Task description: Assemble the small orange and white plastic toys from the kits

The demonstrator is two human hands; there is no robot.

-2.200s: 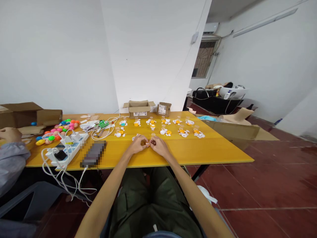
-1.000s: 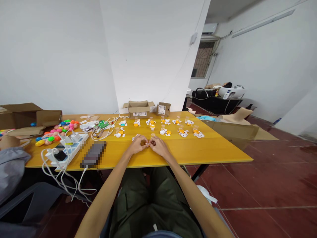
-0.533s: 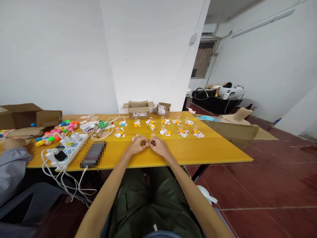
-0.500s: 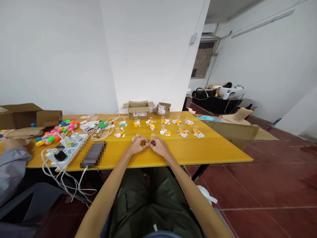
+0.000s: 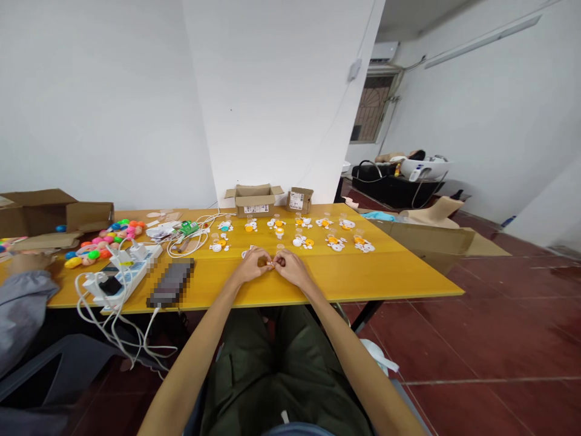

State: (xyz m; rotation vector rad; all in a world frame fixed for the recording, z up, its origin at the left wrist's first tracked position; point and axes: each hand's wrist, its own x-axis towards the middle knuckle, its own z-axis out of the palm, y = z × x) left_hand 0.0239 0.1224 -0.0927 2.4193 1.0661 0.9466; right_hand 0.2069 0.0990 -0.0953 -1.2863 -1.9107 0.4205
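Note:
My left hand (image 5: 252,264) and my right hand (image 5: 290,267) meet over the front of the yellow table (image 5: 363,281), fingertips pinched together. Between them is a tiny whitish piece (image 5: 271,265), too small to name, touched by both hands. Just beyond my fingers lie small groups of plastic parts. One group has a white disc (image 5: 297,242) beside an orange disc (image 5: 309,243). Another, with an orange ring (image 5: 221,243), sits past my left hand. A clear cup (image 5: 280,247) stands partly hidden behind my hands.
An open cardboard box (image 5: 255,203) and a smaller box (image 5: 299,200) stand against the wall. On the left are a power strip (image 5: 131,275) with tangled cables, a phone (image 5: 172,283), colourful plastic toys (image 5: 106,239), and another person's sleeve (image 5: 25,303). A large carton (image 5: 422,245) adjoins the table's right side.

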